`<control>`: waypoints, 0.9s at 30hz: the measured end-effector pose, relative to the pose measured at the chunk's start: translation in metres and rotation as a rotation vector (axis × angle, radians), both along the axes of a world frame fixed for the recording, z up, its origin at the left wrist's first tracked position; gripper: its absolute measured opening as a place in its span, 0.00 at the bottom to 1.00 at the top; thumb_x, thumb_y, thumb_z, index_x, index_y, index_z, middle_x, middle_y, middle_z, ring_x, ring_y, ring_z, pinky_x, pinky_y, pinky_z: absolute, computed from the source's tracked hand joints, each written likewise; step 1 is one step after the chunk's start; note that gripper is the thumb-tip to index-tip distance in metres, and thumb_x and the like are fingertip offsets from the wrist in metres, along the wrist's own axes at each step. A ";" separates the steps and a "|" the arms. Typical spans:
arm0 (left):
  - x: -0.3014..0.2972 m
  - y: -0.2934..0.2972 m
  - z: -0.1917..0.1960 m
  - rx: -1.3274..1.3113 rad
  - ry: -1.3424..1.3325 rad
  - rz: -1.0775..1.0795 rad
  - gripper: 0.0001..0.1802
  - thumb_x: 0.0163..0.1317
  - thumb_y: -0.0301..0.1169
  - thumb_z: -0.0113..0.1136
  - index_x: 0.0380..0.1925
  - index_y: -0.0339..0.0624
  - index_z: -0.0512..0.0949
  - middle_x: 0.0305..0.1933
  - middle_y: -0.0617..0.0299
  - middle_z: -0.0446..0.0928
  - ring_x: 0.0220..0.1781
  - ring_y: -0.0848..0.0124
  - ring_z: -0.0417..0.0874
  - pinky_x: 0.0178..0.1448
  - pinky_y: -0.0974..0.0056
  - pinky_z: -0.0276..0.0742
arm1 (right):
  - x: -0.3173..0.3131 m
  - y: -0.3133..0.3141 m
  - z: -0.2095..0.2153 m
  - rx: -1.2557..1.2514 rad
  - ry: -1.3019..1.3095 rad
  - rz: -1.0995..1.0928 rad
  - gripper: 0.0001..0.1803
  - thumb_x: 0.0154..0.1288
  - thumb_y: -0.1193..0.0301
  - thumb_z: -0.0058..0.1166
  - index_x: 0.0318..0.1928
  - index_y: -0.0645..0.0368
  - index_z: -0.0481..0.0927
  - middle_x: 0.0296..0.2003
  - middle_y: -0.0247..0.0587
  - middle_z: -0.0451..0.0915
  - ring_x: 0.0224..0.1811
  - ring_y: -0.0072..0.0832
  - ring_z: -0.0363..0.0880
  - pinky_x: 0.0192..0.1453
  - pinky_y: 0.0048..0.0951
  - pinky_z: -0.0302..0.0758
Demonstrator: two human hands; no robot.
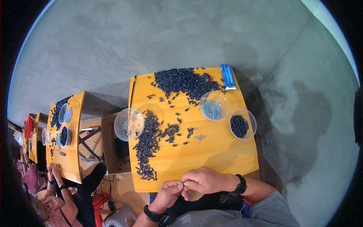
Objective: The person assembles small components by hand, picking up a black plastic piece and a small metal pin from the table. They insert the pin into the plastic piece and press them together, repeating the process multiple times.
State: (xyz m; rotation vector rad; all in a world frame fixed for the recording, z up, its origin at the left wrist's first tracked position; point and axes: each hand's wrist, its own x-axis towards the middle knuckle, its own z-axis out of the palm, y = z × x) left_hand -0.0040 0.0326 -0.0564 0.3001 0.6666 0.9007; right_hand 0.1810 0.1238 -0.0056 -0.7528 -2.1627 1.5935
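Note:
My left hand (169, 193) and my right hand (206, 180) meet at the near edge of the wooden table (211, 159). The fingertips of both hands pinch a small dark piece (184, 183), mostly hidden by the fingers. Short black cylinders, too small to name, lie in a long heap (146, 151) beyond my left hand. A few loose silver screws (199, 137) rest on the wood farther off, beside some black pieces (190, 132).
A big black pile (185, 83) covers the far side, near a blue box (228, 76). Clear tubs hold silver screws (211, 110), black pieces (239, 126) and a few bits (129, 124). An open cardboard box (113, 151) stands left. Another person's hands (54, 172) work at a neighbouring table.

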 end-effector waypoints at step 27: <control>-0.003 0.006 -0.009 0.014 0.427 -0.155 0.12 0.64 0.25 0.53 0.44 0.29 0.79 0.34 0.59 0.81 0.30 0.76 0.80 0.38 0.72 0.77 | -0.001 -0.011 -0.044 -0.069 -0.070 -0.054 0.05 0.59 0.73 0.51 0.29 0.63 0.76 0.19 0.45 0.76 0.20 0.34 0.77 0.24 0.33 0.71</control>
